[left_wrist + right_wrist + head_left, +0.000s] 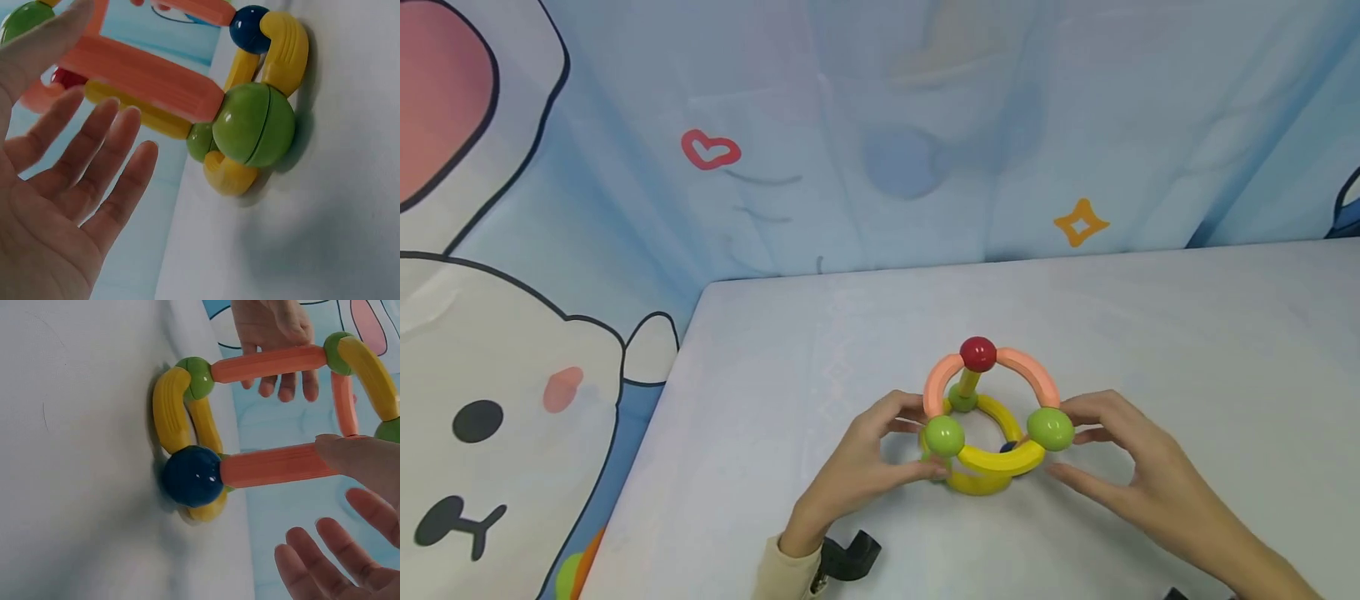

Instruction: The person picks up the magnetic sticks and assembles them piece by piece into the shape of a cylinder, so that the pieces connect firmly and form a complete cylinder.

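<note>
A ball-and-rod building toy [1003,459] stands on the table between both hands. Curved yellow rods [170,409] and balls form its base, including a blue ball [192,477] and a green ball [253,125]. Straight orange rods [147,78] rise to an upper ring. At the top, a red ball [978,354] joins two curved orange rods. My left hand [865,454] is at its left side, thumb by a green ball, fingers loosely extended. My right hand [1138,467] is spread at the right, fingertips close to another green ball [1051,428]; exact contact is unclear.
A pale cloth-covered table [760,358] lies beneath the toy. Behind it hangs a light blue curtain [865,225] with cartoon prints. A black strap piece [852,557] sits by the left wrist, next to a beige sleeve [786,573].
</note>
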A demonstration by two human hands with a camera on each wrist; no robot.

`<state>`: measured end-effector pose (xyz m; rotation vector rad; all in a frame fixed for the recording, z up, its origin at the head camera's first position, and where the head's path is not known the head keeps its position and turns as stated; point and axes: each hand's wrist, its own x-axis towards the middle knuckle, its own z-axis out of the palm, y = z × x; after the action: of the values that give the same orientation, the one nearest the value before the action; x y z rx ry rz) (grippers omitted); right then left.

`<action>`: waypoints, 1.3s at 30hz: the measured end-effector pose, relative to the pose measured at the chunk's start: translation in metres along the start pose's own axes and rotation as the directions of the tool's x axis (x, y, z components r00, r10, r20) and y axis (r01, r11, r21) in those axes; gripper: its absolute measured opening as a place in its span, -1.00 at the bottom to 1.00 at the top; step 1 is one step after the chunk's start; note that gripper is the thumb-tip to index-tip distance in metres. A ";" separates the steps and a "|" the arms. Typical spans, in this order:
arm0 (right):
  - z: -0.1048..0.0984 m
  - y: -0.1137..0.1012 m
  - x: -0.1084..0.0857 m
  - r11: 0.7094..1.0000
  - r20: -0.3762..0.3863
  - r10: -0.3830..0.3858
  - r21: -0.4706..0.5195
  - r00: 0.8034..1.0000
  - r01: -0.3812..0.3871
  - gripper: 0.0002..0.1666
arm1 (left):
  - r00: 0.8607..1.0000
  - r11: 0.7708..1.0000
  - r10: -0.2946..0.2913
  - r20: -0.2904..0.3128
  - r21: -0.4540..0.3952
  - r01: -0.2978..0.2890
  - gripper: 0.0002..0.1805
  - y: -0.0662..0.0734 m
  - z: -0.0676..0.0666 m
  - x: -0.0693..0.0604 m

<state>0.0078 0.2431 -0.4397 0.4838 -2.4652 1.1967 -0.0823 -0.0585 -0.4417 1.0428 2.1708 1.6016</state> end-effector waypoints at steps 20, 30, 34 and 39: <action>0.018 0.002 0.006 1.000 0.026 -0.014 0.023 1.000 0.014 -0.29 | 0.999 1.000 0.000 -0.043 -0.018 -0.001 -0.68 -0.001 0.005 -0.001; 0.024 0.007 0.005 1.000 0.046 -0.006 0.018 0.999 0.005 -0.30 | 0.998 1.000 0.014 -0.056 -0.013 -0.015 -0.69 -0.001 0.005 -0.002; 0.026 0.012 0.003 0.999 0.050 -0.022 -0.038 0.999 0.024 -0.30 | 0.999 1.000 0.008 -0.049 -0.015 -0.009 -0.68 -0.002 0.006 -0.003; 0.029 0.018 0.003 0.997 0.074 -0.009 -0.073 0.997 0.014 -0.31 | 1.000 1.000 0.003 -0.026 0.013 -0.002 -0.68 -0.007 0.008 -0.004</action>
<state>-0.0079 0.2301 -0.4675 0.5302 -2.5550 1.0977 -0.0774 -0.0565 -0.4523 1.0349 2.2006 1.6126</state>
